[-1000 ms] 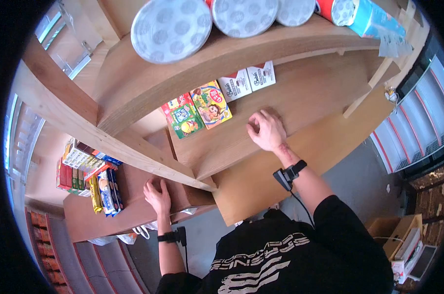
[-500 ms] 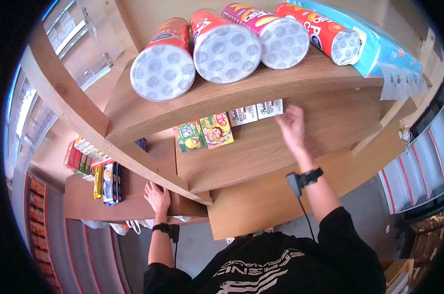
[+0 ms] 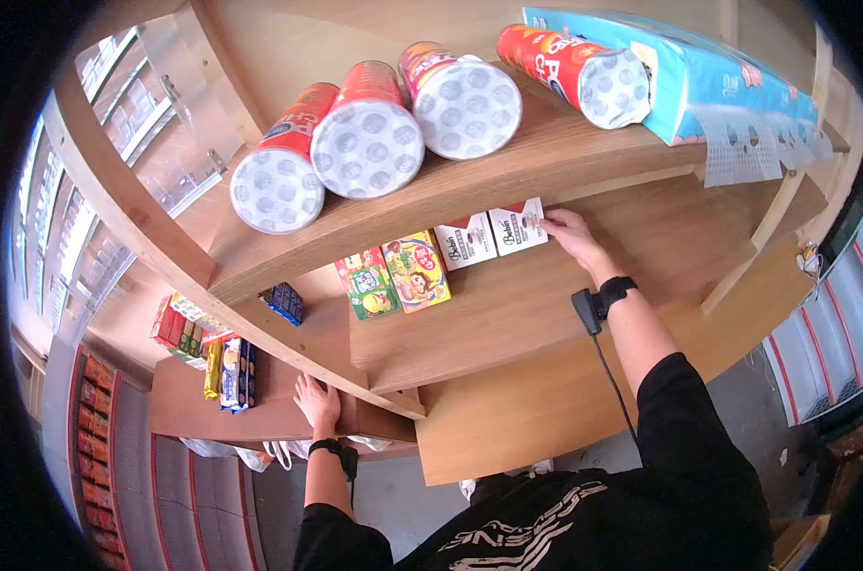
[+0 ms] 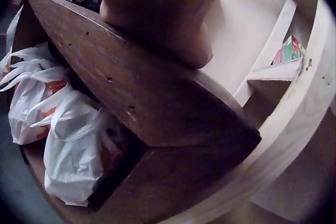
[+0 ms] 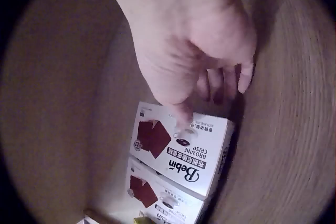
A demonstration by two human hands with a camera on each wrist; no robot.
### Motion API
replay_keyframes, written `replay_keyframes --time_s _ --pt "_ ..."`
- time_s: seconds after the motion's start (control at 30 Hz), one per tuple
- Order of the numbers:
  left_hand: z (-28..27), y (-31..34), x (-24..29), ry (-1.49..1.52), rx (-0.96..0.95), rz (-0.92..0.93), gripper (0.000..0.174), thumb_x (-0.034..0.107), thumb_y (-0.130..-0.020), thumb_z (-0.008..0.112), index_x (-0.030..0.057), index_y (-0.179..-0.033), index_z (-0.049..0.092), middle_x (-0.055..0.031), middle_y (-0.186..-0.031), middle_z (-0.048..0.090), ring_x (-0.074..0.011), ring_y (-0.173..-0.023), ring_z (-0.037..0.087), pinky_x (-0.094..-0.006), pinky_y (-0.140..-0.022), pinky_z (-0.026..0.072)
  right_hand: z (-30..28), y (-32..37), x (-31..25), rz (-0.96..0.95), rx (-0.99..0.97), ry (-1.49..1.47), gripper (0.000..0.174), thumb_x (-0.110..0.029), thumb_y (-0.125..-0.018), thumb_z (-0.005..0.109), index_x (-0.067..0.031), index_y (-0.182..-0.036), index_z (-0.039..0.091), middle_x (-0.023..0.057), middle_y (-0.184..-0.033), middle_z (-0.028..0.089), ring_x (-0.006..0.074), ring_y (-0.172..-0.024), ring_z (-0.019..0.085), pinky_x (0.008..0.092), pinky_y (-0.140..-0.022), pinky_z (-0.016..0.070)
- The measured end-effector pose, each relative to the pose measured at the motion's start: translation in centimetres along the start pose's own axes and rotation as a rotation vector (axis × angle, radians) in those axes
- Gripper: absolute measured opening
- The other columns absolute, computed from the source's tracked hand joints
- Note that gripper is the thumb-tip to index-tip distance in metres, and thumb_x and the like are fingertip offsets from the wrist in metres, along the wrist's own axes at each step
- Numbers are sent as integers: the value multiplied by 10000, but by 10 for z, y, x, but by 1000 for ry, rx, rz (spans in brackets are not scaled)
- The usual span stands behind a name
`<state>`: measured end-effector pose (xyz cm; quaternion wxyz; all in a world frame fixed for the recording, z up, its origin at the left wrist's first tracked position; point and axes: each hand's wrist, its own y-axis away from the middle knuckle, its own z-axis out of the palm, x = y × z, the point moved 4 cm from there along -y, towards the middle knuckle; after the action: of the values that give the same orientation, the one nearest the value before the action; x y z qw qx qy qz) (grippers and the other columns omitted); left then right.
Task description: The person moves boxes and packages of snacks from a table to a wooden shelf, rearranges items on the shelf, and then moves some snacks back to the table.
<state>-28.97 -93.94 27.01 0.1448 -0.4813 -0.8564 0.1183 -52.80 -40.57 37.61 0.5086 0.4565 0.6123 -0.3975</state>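
Note:
Two white Bebin brownie crisp boxes lie side by side on the middle shelf, the outer one (image 3: 519,228) beside my right hand (image 3: 579,240). In the right wrist view, the thumb of my right hand (image 5: 184,45) touches the printed face of that box (image 5: 181,148), with the other fingers spread beyond its end. A green box (image 3: 372,291) and a yellow box (image 3: 417,273) stand to their left. My left hand (image 3: 318,403) rests on the lower brown shelf near its front edge, holding nothing; in the left wrist view its fingers are hidden.
Several chip cans (image 3: 367,143) and a blue package (image 3: 698,86) lie on the upper shelf. A wooden post (image 3: 131,205) stands between the shelf sections. Biscuit packs (image 3: 231,373) are left of my left hand. White bags (image 4: 73,150) hang below the brown shelf.
My right hand has moved from bare shelf surface, past the far end of the white boxes, back onto the outer box. My left hand stays on the lower shelf. The head view has shifted.

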Motion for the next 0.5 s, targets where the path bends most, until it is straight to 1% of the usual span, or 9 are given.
replay_keyframes --time_s 0.07,0.1,0.13,0.17,0.2,0.23,0.3,0.47,0.5 --pt "-10 2 7 19 -16 -7 571 341 -808 584 16 -1252 431 -178 -1274 460 -349 -1221 396 -508 -1010 304 -3 13 -15 -36 -11 12 578 -335 -843 676 14 -1267 497 125 -1232 559 181 -1171 473 307 -959 386" --pt "-14 2 10 35 -34 -14 588 348 -808 587 13 -1263 426 -182 -1291 452 -351 -1233 388 -505 -1018 298 -4 10 -7 -30 -1 9 578 -335 -843 676 14 -1267 497 125 -1232 559 181 -1171 473 307 -959 386" --pt "-8 0 6 15 -65 0 644 366 -806 596 6 -1302 398 -182 -1339 426 -355 -1263 365 -501 -1038 284 -7 5 3 -34 125 38 581 -333 -845 672 17 -1270 488 130 -1234 557 186 -1169 478 307 -971 379" --pt "-4 -1 2 14 -68 12 644 366 -806 596 6 -1302 398 -182 -1339 426 -355 -1263 365 -501 -1038 284 -12 1 12 -39 252 68 584 -330 -846 669 20 -1273 479 136 -1236 555 191 -1168 484 307 -983 371" --pt "-4 -1 2 -5 -70 2 667 373 -806 597 3 -1320 383 -184 -1360 410 -359 -1275 354 -501 -1045 277 -6 10 -7 -69 66 58 601 -326 -852 662 24 -1293 452 142 -1256 544 205 -1185 478 314 -1005 356" --pt "-3 -2 2 -22 -69 -13 691 379 -807 598 1 -1337 368 -186 -1381 393 -363 -1287 343 -502 -1052 270 -7 7 -5 -73 71 58 601 -326 -852 662 24 -1293 452 142 -1256 544 205 -1185 478 314 -1005 356" --pt "0 -3 1 -13 -80 -25 712 386 -809 594 -3 -1353 350 -191 -1388 385 -369 -1292 338 -509 -1053 267 -2 -6 3 -67 12 57 646 -356 -814 697 3 -1296 460 154 -1277 536 230 -1175 496 323 -992 373" --pt "1 -3 -3 -22 -105 -16 716 395 -819 573 -3 -1366 336 -200 -1408 357 -379 -1309 314 -512 -1068 251 1 -19 17 -12 37 74 623 -380 -829 672 11 -1276 484 154 -1275 541 241 -1168 503 329 -982 379" --pt "0 -2 -2 -26 -114 -15 716 395 -819 573 -3 -1366 336 -200 -1408 357 -379 -1309 314 -512 -1068 251 2 -16 14 -55 -11 53 622 -393 -829 669 11 -1269 494 155 -1259 553 240 -1155 512 329 -976 383"
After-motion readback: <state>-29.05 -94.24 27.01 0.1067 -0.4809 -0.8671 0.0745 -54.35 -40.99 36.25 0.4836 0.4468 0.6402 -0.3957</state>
